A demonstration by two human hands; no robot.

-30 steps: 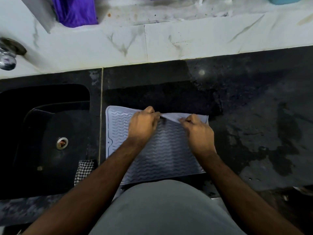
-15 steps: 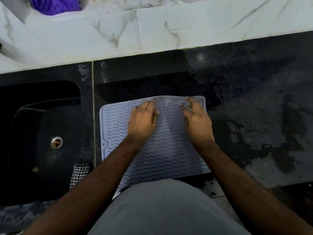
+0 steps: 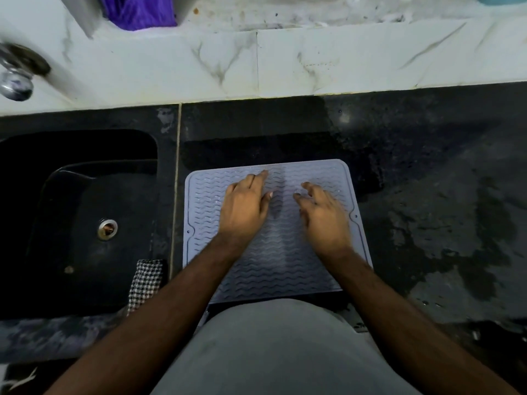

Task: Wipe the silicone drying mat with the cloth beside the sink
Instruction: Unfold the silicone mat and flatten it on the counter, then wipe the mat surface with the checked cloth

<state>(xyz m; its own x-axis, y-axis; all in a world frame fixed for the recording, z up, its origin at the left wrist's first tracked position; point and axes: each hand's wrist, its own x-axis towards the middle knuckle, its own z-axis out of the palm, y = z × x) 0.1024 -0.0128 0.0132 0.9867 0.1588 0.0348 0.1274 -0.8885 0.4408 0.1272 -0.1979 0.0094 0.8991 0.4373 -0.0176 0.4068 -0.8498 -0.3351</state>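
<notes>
The silicone drying mat [image 3: 273, 260] is pale grey-blue with wavy ridges. The cloth [image 3: 145, 280] is black-and-white checked. Sink [image 3: 85, 252] and countertop [image 3: 427, 166] are black; the backsplash [image 3: 285, 61] is white marble-veined.

A black, wet-streaked tabletop [image 3: 427, 195] is backed by a white marble ledge [image 3: 313, 61]. A dark sink [image 3: 57, 201] is set at the left beneath a chrome tap [image 3: 15, 81]; dim light is cast.

I see both bare forearms reaching forward from below, angled slightly toward each other. My left hand [image 3: 243, 208] lies palm down, fingers straight and close together, thumb tucked toward the middle. My right hand [image 3: 323, 215] is also palm down, fingers loosely spread and a little bent, slightly blurred. The hands are apart, not touching.
</notes>
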